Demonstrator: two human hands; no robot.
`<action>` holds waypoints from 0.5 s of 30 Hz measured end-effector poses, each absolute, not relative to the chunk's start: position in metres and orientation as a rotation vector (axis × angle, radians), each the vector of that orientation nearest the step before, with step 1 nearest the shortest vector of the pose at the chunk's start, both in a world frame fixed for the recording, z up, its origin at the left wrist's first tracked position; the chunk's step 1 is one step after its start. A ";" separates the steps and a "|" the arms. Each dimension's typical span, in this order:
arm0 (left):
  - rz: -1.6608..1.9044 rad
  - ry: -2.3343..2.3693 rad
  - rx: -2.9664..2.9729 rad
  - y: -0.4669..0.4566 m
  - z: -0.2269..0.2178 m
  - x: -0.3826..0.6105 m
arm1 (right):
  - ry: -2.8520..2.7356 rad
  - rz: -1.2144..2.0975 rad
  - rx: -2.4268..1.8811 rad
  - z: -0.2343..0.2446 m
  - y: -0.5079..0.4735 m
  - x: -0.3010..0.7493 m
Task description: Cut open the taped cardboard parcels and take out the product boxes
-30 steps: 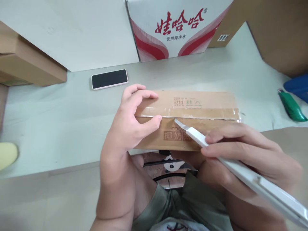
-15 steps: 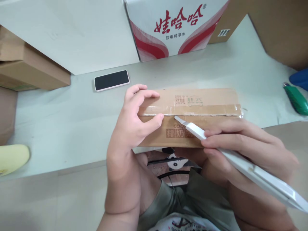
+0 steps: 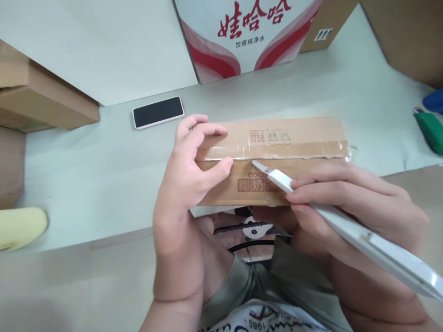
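A brown cardboard box point(image 3: 301, 130) lies on the table by its front edge, with clear tape along the seam across its top. My left hand point(image 3: 188, 166) grips the box's left end, thumb on the near flap and fingers over the far one. In my right hand point(image 3: 356, 207) is a white utility knife point(image 3: 281, 180), its blade out. The blade's tip is at the near side of the taped seam, close to the middle of the box; whether it touches the cardboard I cannot tell.
A phone point(image 3: 158, 112) lies behind the box on the pale table point(image 3: 86, 184). At the back stands a white and red carton point(image 3: 249, 55). More cardboard boxes point(image 3: 58, 97) are at the left, a yellow object point(image 3: 24, 228) nearer. A green-handled tool point(image 3: 429, 131) lies at the right.
The view has shifted slightly, so most things sit a little higher in it. Both hands keep their hold, and the blade stays near the same part of the seam.
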State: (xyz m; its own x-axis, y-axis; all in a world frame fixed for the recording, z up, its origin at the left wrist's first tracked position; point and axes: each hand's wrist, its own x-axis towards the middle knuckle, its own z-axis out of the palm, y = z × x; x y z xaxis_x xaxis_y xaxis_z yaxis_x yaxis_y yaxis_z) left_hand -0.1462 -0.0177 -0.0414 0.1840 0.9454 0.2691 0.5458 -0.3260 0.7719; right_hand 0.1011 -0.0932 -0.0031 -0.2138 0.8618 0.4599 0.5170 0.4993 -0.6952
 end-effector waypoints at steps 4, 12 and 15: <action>1.018 1.392 1.977 -0.018 -0.042 -0.146 | -1.901 0.518 -1.097 -0.004 -0.092 0.105; 1.064 1.413 1.958 -0.019 -0.043 -0.143 | -1.929 0.509 -1.062 -0.005 -0.092 0.110; 1.027 1.406 1.926 -0.019 -0.040 -0.143 | -1.945 0.507 -1.045 -0.005 -0.093 0.110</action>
